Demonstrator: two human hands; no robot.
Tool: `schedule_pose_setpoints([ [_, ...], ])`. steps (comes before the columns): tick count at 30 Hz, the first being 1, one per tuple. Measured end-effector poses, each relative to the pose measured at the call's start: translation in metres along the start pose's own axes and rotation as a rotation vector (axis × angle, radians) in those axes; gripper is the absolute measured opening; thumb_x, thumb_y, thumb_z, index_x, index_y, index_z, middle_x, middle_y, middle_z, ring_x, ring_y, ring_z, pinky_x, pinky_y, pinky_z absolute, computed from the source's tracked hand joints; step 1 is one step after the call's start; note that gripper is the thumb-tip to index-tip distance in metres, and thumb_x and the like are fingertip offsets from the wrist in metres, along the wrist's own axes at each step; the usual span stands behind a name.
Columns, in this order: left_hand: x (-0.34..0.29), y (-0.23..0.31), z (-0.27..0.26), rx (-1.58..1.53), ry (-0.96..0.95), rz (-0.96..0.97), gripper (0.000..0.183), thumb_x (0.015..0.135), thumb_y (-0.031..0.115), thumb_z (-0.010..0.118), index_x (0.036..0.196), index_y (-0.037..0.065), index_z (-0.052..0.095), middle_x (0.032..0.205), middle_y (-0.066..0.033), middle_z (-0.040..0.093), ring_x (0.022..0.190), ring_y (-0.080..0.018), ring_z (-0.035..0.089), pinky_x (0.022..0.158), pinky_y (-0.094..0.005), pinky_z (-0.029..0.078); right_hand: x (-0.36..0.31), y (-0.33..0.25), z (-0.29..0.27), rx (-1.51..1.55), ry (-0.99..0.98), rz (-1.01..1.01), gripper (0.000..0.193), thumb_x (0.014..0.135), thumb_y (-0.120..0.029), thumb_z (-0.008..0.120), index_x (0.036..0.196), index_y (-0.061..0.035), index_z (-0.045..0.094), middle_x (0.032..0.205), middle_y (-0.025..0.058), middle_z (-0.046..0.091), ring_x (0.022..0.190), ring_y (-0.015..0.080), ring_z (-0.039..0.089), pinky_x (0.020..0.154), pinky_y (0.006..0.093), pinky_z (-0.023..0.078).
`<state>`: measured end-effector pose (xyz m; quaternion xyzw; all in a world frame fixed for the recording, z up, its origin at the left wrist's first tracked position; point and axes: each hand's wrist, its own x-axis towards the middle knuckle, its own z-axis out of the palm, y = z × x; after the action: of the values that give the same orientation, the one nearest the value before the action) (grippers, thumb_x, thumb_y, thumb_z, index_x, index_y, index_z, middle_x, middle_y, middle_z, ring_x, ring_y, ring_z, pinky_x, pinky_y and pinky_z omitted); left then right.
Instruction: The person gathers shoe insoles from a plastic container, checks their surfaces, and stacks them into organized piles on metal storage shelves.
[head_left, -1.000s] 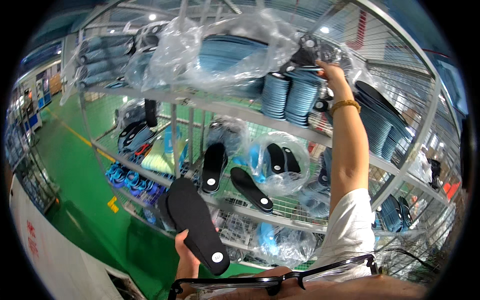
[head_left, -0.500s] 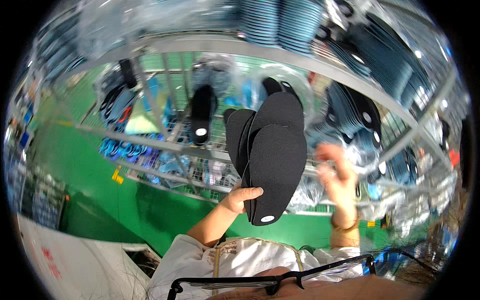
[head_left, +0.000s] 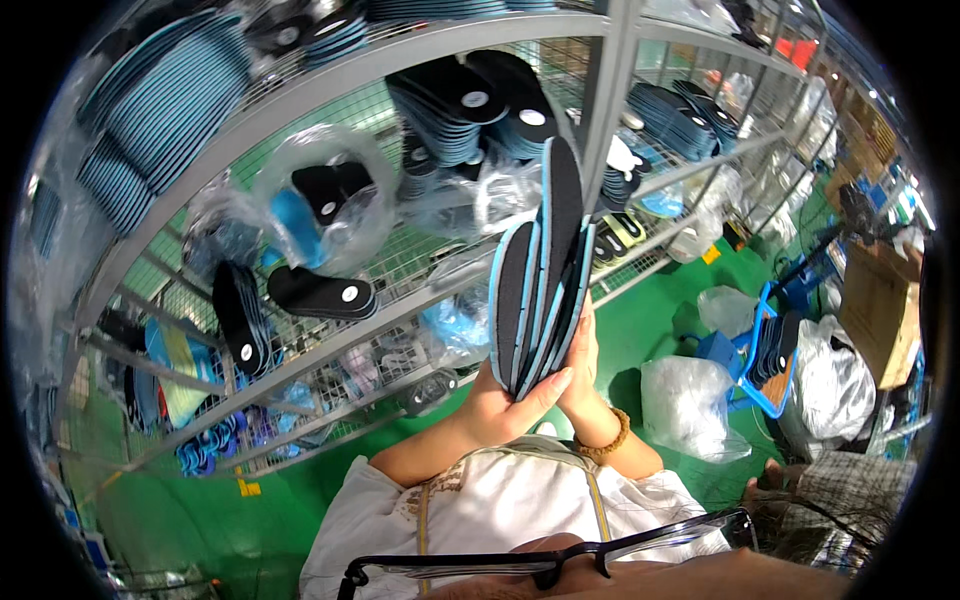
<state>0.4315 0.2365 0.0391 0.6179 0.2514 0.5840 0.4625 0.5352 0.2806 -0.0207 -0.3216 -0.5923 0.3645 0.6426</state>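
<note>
Several black shoe insoles (head_left: 515,290) with light-blue edges stand up in front of me, fanned apart at their tops. One of them pokes up higher than the others. At their lower end my left hand (head_left: 492,408) is closed round them, its thumb laid across the near side. My right hand (head_left: 582,362) grips the same bunch from the right; its fingers are partly hidden behind the insoles. A brown beaded bracelet (head_left: 608,436) circles the right wrist.
A grey metal rack (head_left: 330,85) with wire shelves bears insole stacks (head_left: 455,105) and plastic bags (head_left: 350,240). On the green floor at right are a clear bag (head_left: 690,400), a blue-framed chair (head_left: 765,390) with insoles and a cardboard box (head_left: 880,310). A checked sleeve (head_left: 850,490) shows at lower right.
My view has swung to the right along the rack. The right hand has come in from apart onto the insoles, which have turned from flat face to edge-on.
</note>
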Motion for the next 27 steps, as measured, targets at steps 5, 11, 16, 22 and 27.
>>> schedule_pose_setpoints([
  [5,0.006,-0.007,0.014,0.095,-0.041,0.074,0.031,0.076,0.003,0.051,0.106,-0.003,0.045,0.100,-0.0142,0.052,0.091,-0.0209,0.051,0.079,-0.0299,0.038,-0.005,0.019,-0.013,0.112,0.049,0.099,0.049,0.088,-0.033,0.016,0.122,0.0008,0.026,0.120,0.0134,0.036,0.109,0.0211,0.036,0.094,0.0309,0.025],
  [11,0.008,-0.014,0.024,0.150,0.017,0.094,0.030,0.076,0.003,0.051,0.105,-0.004,0.045,0.101,-0.0156,0.051,0.092,-0.0232,0.051,0.080,-0.0311,0.037,-0.001,0.020,-0.015,0.355,0.038,0.153,0.051,0.088,-0.035,0.019,0.122,0.0014,0.027,0.118,0.0143,0.038,0.107,0.0204,0.039,0.093,0.0304,0.027],
  [16,0.010,-0.015,0.024,0.186,0.040,0.097,0.033,0.077,0.003,0.050,0.108,-0.006,0.043,0.108,-0.0170,0.048,0.100,-0.0240,0.047,0.085,-0.0312,0.034,0.015,-0.001,-0.019,-0.082,0.037,-0.157,0.047,0.085,-0.025,0.029,0.119,0.0061,0.030,0.111,0.0156,0.039,0.100,0.0243,0.037,0.088,0.0316,0.027],
  [22,0.017,-0.019,0.019,0.025,0.152,-0.015,0.032,0.078,0.001,0.048,0.108,-0.006,0.043,0.106,-0.0130,0.049,0.098,-0.0188,0.047,0.085,-0.0289,0.035,0.014,0.003,-0.017,0.121,0.247,-0.184,0.040,0.073,-0.002,0.055,0.110,0.0039,0.041,0.101,0.0089,0.043,0.090,0.0156,0.042,0.079,0.0264,0.034],
  [27,0.023,-0.029,0.003,-0.310,0.291,-0.203,0.027,0.078,0.005,0.049,0.103,-0.004,0.048,0.099,-0.0088,0.053,0.090,-0.0146,0.051,0.079,-0.0252,0.039,0.022,-0.013,-0.020,0.310,0.157,0.182,0.042,0.070,-0.002,0.061,0.108,0.0009,0.043,0.099,0.0064,0.048,0.084,0.0124,0.049,0.076,0.0244,0.039],
])
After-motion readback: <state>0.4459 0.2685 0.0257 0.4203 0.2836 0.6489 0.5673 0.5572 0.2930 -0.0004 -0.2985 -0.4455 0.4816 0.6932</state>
